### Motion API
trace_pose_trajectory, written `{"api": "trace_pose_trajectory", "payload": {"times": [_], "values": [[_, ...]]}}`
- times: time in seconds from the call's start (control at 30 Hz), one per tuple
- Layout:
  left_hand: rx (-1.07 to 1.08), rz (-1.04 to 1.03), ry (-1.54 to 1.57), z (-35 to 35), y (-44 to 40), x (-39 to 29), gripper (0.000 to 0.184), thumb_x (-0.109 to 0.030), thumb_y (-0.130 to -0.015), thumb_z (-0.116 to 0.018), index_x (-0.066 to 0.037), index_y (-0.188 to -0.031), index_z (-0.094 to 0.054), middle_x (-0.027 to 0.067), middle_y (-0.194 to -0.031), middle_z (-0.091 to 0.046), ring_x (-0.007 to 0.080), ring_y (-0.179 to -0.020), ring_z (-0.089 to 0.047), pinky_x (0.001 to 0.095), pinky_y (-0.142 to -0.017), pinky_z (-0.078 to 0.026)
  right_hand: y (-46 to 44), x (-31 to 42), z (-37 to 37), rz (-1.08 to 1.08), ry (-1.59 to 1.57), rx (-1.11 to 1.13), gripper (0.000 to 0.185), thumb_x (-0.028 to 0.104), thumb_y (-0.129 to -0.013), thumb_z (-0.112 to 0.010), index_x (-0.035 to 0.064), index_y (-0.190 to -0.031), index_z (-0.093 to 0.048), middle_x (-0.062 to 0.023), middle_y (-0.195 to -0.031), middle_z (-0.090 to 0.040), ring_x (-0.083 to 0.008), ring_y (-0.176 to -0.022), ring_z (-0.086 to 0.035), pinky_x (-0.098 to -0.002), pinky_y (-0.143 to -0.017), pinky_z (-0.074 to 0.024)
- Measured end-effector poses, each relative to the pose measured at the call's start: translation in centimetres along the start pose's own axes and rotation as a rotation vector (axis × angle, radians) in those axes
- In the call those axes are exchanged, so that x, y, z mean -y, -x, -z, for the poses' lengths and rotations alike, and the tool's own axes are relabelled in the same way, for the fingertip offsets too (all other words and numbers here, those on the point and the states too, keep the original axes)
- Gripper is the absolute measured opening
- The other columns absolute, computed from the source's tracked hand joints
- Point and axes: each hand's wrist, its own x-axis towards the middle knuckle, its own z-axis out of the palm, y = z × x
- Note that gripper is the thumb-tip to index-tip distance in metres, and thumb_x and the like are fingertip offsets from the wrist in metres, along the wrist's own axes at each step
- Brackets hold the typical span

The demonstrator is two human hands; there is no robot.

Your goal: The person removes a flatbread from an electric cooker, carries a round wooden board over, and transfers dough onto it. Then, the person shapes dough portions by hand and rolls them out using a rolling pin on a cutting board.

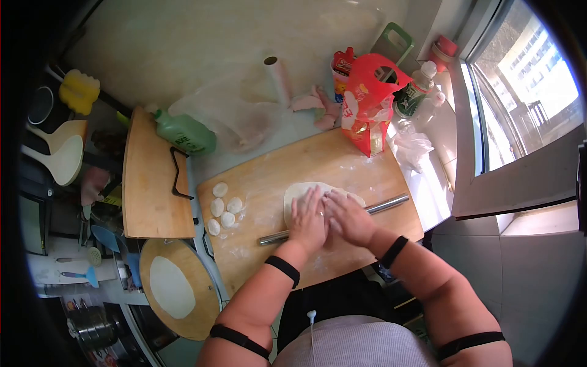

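Observation:
A flat sheet of rolled dough (296,194) lies near the middle of the floured wooden board (269,177). Across its near part runs a metal rolling pin (388,203), slanting up to the right, its middle hidden beneath my hands. My left hand (309,219) is over the pin, fingers stretched forward onto the dough. Close against it, my right hand (347,219) also reaches over the pin with its fingers extended and angled left. Both look flat rather than wrapped round anything. Several small dough pieces (227,219) sit on the board's left side.
Left of the board, a round board (208,306) carries another dough sheet (171,287). A green bottle (183,131) stands by an upright wooden board (153,183). Behind are a plastic-wrap roll (278,79) and a red bag (367,104). A window (526,92) is at right.

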Motion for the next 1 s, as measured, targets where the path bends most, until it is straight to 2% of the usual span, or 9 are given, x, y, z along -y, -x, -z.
{"api": "trace_pose_trajectory", "payload": {"times": [0.07, 0.17, 0.27, 0.37, 0.53, 0.67, 0.77, 0.83, 1.0], "values": [[0.212, 0.024, -0.193, -1.0, 2.5, -1.1, 0.065, -0.018, -0.084, -0.047, -0.003, -0.145, -0.031, 0.012, -0.156, -0.02, 0.0234, -0.146, -0.015, 0.0501, -0.116, -0.006, 1.7, 1.3, -1.2, -0.052, 0.082, 0.069, 0.062, 0.029, -0.089, -0.054, 0.0024, -0.142, -0.036, -0.0189, -0.143, -0.04, -0.0348, -0.135, -0.036, -0.0498, -0.11, -0.0288], [0.161, -0.055, -0.118, -2.0, 7.3, -2.4, 0.058, -0.021, -0.086, -0.047, 0.0, -0.14, -0.04, 0.0136, -0.153, -0.027, 0.0284, -0.143, -0.023, 0.0472, -0.116, -0.015, 5.5, 3.2, -0.5, -0.009, 0.117, 0.162, 0.077, 0.05, -0.088, -0.047, 0.0016, -0.145, -0.03, -0.0169, -0.15, -0.033, -0.0319, -0.139, -0.032, -0.049, -0.113, -0.0213], [0.114, -0.041, -0.024, -2.1, 9.5, -4.3, 0.059, -0.023, -0.087, -0.045, 0.0, -0.142, -0.037, 0.0148, -0.152, -0.029, 0.0296, -0.141, -0.026, 0.0461, -0.115, -0.017, 8.2, 3.9, -1.2, -0.038, 0.113, 0.198, 0.081, 0.053, -0.085, -0.048, 0.0013, -0.145, -0.032, -0.0156, -0.15, -0.034, -0.0305, -0.139, -0.031, -0.0482, -0.113, -0.0207], [0.202, 0.035, -0.125, -2.0, 4.6, -1.6, 0.061, -0.026, -0.089, -0.045, -0.001, -0.144, -0.033, 0.014, -0.153, -0.027, 0.0277, -0.142, -0.024, 0.0463, -0.116, -0.014, 4.0, 1.1, -3.0, 0.031, 0.249, 0.002, 0.079, 0.054, -0.087, -0.046, 0.0018, -0.144, -0.034, -0.0147, -0.152, -0.03, -0.0295, -0.141, -0.028, -0.0474, -0.113, -0.0197], [0.051, 0.094, -0.25, 0.2, -2.5, 1.6, 0.062, -0.035, -0.091, -0.045, -0.003, -0.144, -0.035, 0.0125, -0.154, -0.027, 0.0246, -0.144, -0.019, 0.0465, -0.116, -0.01, -4.7, -0.9, -1.7, -0.148, 0.329, 0.066, 0.076, 0.055, -0.088, -0.038, 0.0004, -0.141, -0.039, -0.0166, -0.149, -0.035, -0.031, -0.139, -0.03, -0.0478, -0.112, -0.0225], [0.112, -0.093, -0.178, -1.9, 6.3, -0.9, 0.066, -0.037, -0.089, -0.047, 0.003, -0.141, -0.036, 0.0166, -0.153, -0.026, 0.0302, -0.143, -0.022, 0.0474, -0.115, -0.014, 4.7, 0.9, -2.3, 0.101, 0.183, 0.045, 0.079, 0.054, -0.087, -0.046, -0.0032, -0.14, -0.037, -0.0197, -0.15, -0.032, -0.033, -0.141, -0.027, -0.0504, -0.112, -0.0224], [0.173, -0.092, 0.035, -1.0, 10.6, -4.1, 0.064, -0.032, -0.09, -0.045, 0.004, -0.142, -0.034, 0.0169, -0.153, -0.027, 0.0311, -0.143, -0.022, 0.0461, -0.115, -0.016, 8.2, 3.7, 0.8, 0.008, 0.016, 0.351, 0.079, 0.052, -0.088, -0.049, -0.0041, -0.141, -0.033, -0.021, -0.15, -0.031, -0.0355, -0.14, -0.028, -0.052, -0.112, -0.02], [0.265, -0.127, -0.272, -0.8, 7.5, -2.4, 0.063, -0.03, -0.09, -0.044, 0.004, -0.142, -0.035, 0.0172, -0.153, -0.028, 0.031, -0.143, -0.022, 0.0475, -0.115, -0.016, 6.2, 1.6, -1.4, 0.058, 0.115, 0.192, 0.078, 0.052, -0.089, -0.045, -0.0031, -0.142, -0.033, -0.0198, -0.152, -0.029, -0.0342, -0.141, -0.026, -0.0521, -0.112, -0.0209], [0.009, 0.13, -0.226, 0.7, -2.4, 2.0, 0.063, -0.035, -0.093, -0.045, 0.001, -0.144, -0.032, 0.0168, -0.153, -0.026, 0.028, -0.143, -0.021, 0.0496, -0.116, -0.014, -5.4, -1.8, -1.2, -0.052, 0.377, 0.119, 0.076, 0.054, -0.089, -0.038, 0.0007, -0.143, -0.034, -0.0166, -0.151, -0.03, -0.0291, -0.141, -0.026, -0.0519, -0.11, -0.0247]]}}
